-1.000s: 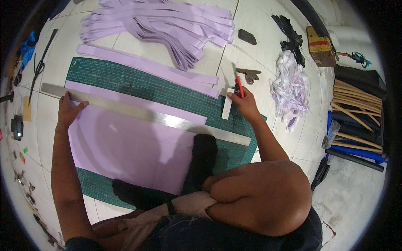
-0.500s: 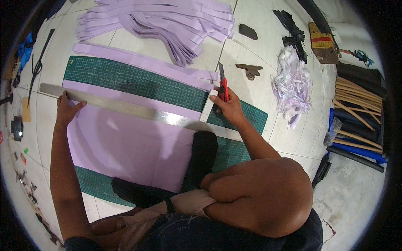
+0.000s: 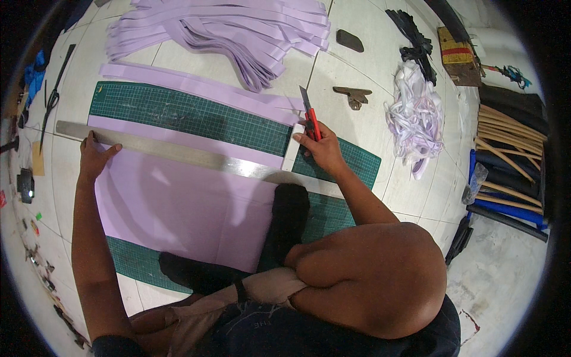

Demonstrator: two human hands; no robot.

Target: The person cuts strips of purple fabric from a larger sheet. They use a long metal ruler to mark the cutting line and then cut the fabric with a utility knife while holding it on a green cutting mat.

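Note:
A long metal ruler [image 3: 199, 157] lies across the lilac fabric [image 3: 178, 196], leaving a narrow band of cloth beyond its far edge. At its left end my left hand [image 3: 98, 156] rests with thumb and fingers spread, pressing on the ruler and cloth. My right hand [image 3: 324, 152] grips a red utility knife [image 3: 313, 125], its blade out and pointing away from me. That hand's thumb also presses a short white strip [image 3: 291, 152], which stands crosswise against the ruler at the fabric's right edge. Below is a green cutting mat [image 3: 196, 116].
Cut lilac strips [image 3: 208, 35] are heaped at the far side; several more lie along the mat. To the right are a bulldog clip [image 3: 353, 96], a dark block [image 3: 350, 40] and tangled pale scraps [image 3: 414, 116]. My sock-covered foot [image 3: 288, 217] presses on the fabric and ruler.
My right hand has shifted slightly left, bringing the white strip with it. The knife's blade now leans further left. My left hand and the ruler stay in place.

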